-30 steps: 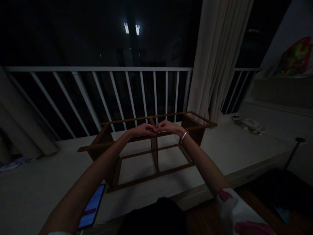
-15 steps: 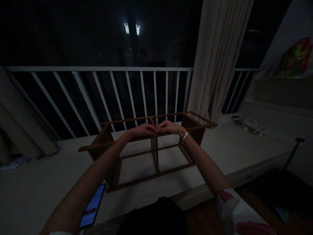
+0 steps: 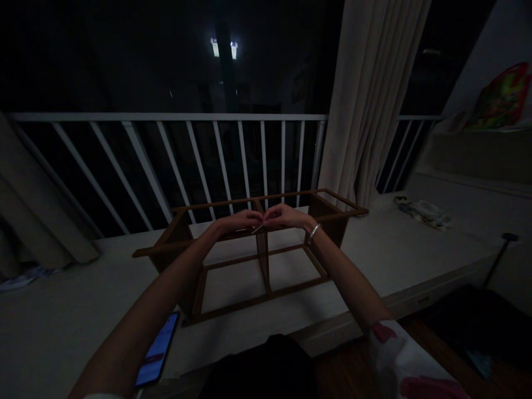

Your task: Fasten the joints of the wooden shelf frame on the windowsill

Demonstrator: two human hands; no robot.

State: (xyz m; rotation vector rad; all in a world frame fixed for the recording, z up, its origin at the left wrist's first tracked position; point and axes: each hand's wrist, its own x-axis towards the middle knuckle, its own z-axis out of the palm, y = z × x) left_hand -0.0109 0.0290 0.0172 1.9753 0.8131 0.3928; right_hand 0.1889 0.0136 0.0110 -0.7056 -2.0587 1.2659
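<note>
A brown wooden frame (image 3: 269, 290) lies across a pale ledge, with open sections and a divider in its middle. My right hand (image 3: 285, 216), with a silver bracelet at the wrist, is closed in a pinch above the divider. From its fingertips a thin, light-coloured rod (image 3: 257, 228) points down and to the left. Its exact kind is too small to tell. My left hand (image 3: 241, 221) is beside it, fingers curled together at the frame's upper rail near the rod. What lies inside those left fingers is hidden.
A lit phone (image 3: 158, 352) lies by my left forearm. White railing (image 3: 199, 117) runs behind the frame, and a beige curtain (image 3: 369, 100) hangs at the right. Crumpled cloth (image 3: 424, 213) sits on the ledge (image 3: 390, 255) further right. The room is dim.
My fingertips have parted slightly. The thin rod now shows below them, slanting down to the left from my right fingers. The frame has not moved.
</note>
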